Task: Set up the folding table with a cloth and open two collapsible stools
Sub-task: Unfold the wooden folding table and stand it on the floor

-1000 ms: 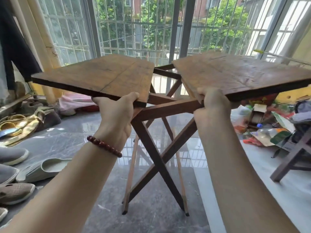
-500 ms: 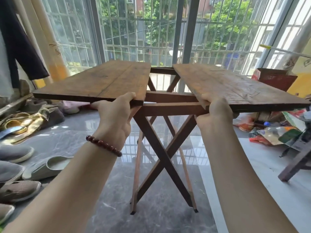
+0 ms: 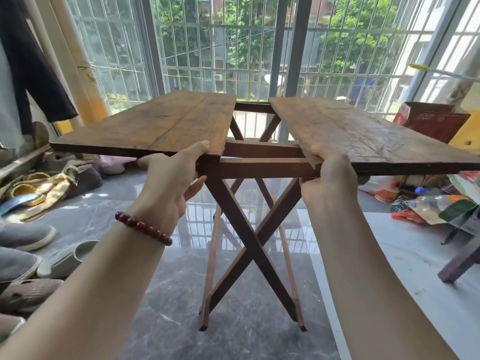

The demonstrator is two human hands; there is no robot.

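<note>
Flattened table leaves (image 3: 155,126) in both hands (image 3: 171,175)

No text, number or brand can be read anywhere. The red cardboard box (image 3: 431,123) on the floor beyond the desk's far right corner carries a pale printed emblem, too blurred to make out. The crumpled packaging (image 3: 439,206) on the floor below the desk's right edge shows coloured print, but no legible letters.
</note>
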